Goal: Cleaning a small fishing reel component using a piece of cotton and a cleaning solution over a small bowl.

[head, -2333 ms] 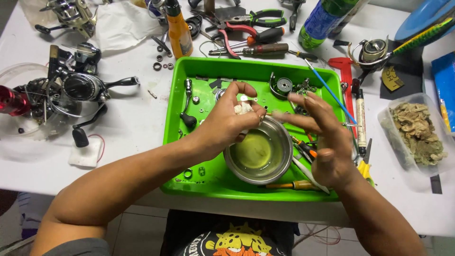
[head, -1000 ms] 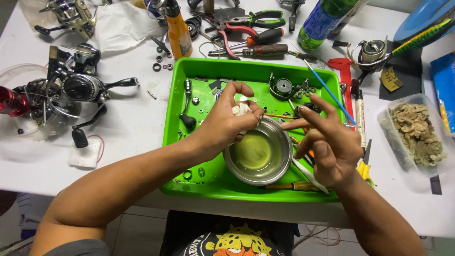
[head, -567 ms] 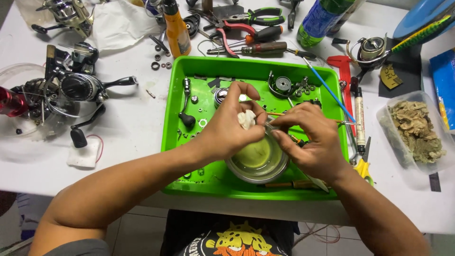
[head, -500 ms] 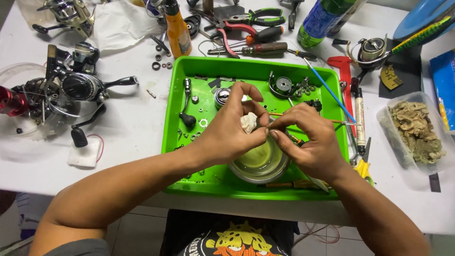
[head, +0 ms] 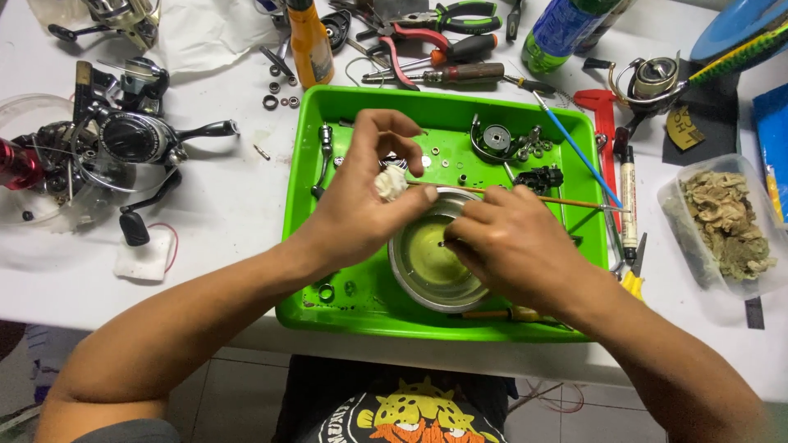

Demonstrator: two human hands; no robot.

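My left hand pinches a small white wad over the green tray, just above the rim of a round metal bowl holding yellowish liquid. My right hand reaches over the bowl's right side with its fingertips down at the liquid, and a thin wooden stick runs along its knuckles; whether its fingers hold something small is hidden. Small reel parts lie at the tray's far end.
Fishing reels sit on the white table at left. Pliers and screwdrivers, an orange bottle and a green bottle lie behind the tray. A blue brush, a marker and a tub of scraps are at right.
My right hand has come from open beside the bowl in over it, fingertips dipping to the liquid. My left hand with the wad has shifted slightly left and up.
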